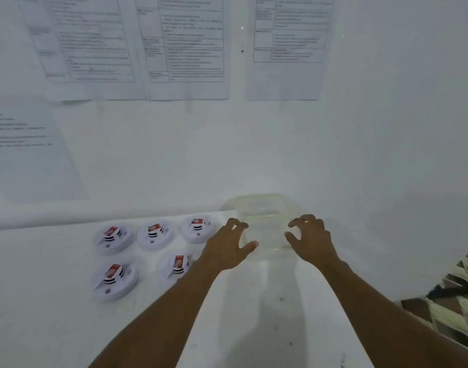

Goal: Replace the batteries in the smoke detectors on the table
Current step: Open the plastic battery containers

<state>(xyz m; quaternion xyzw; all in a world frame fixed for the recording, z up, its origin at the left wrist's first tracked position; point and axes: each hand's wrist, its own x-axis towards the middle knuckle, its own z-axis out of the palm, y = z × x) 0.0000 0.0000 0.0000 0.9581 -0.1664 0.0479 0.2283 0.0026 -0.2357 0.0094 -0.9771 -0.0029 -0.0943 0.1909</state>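
Note:
Several round white smoke detectors lie on the white table (55, 301) at the left, each with a red-and-white battery on top; the nearest one (115, 281) is at front left, another (176, 265) lies beside my left wrist. A clear plastic container (267, 208) stands at the table's back centre near the wall. My left hand (227, 244) hovers at its left side and my right hand (311, 240) at its right side. The fingers of both are spread and loosely curled. Neither hand plainly grips the container.
A white wall with several printed sheets (185, 46) rises right behind the table. A patterned woven object (458, 301) sits past the table's right edge. The table surface in front of the container shows only my forearms.

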